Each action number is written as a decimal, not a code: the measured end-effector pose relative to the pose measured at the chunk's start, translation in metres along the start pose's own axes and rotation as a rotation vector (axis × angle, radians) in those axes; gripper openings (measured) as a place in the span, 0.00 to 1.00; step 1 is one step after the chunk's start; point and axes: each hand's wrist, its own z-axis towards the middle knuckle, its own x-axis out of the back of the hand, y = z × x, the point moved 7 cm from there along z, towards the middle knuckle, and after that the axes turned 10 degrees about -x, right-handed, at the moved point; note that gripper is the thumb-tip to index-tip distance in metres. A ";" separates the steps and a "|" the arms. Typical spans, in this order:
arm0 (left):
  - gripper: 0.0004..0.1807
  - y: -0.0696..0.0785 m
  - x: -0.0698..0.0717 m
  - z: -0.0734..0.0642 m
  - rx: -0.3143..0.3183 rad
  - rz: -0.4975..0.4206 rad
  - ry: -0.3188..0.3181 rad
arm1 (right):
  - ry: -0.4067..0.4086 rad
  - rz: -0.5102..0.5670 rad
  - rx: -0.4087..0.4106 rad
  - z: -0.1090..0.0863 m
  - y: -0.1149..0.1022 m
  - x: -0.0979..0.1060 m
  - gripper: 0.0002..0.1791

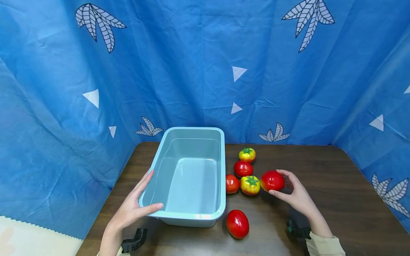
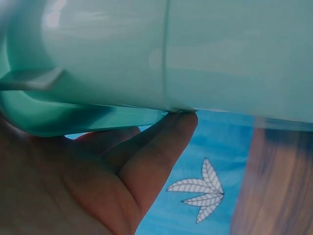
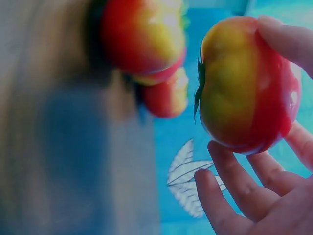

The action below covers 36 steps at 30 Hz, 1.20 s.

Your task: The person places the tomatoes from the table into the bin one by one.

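Note:
In the head view, a pale blue-green plastic basin (image 1: 183,215) stands left of centre. My left hand (image 1: 131,209) holds its near left corner, thumb over the front rim and fingers along the left side. The left wrist view shows those fingers (image 2: 159,152) against the basin's rim. On the right, my right hand (image 1: 298,193) holds a glossy red-and-yellow tomato (image 1: 272,180) between thumb and fingers. That tomato (image 3: 244,88) shows a yellow patch and green leaves in the right wrist view. Just left of it lies a yellow tomato (image 1: 250,185) with a green top.
More tomatoes lie right of the basin: a yellow one (image 1: 247,155) at the back, red ones (image 1: 243,169) between, and a red one (image 1: 237,224) near the front. Behind the dark wooden table (image 1: 336,177) hangs a blue cloth (image 1: 205,71) with leaf prints.

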 end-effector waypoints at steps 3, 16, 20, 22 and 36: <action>0.50 0.000 0.000 0.000 0.001 0.000 -0.004 | -0.007 0.033 0.007 -0.001 -0.010 0.004 0.42; 0.50 0.002 -0.001 0.000 0.020 0.020 -0.015 | -0.048 0.152 0.109 -0.007 -0.060 0.007 0.39; 0.51 0.001 0.000 0.000 0.015 0.003 -0.011 | -0.071 0.164 0.135 -0.008 -0.074 0.005 0.39; 0.51 0.000 0.000 0.001 0.011 -0.004 -0.009 | -0.084 0.174 0.148 -0.008 -0.081 0.003 0.39; 0.50 -0.003 -0.002 -0.001 0.041 -0.001 0.017 | -0.171 0.291 0.242 -0.010 -0.113 -0.023 0.39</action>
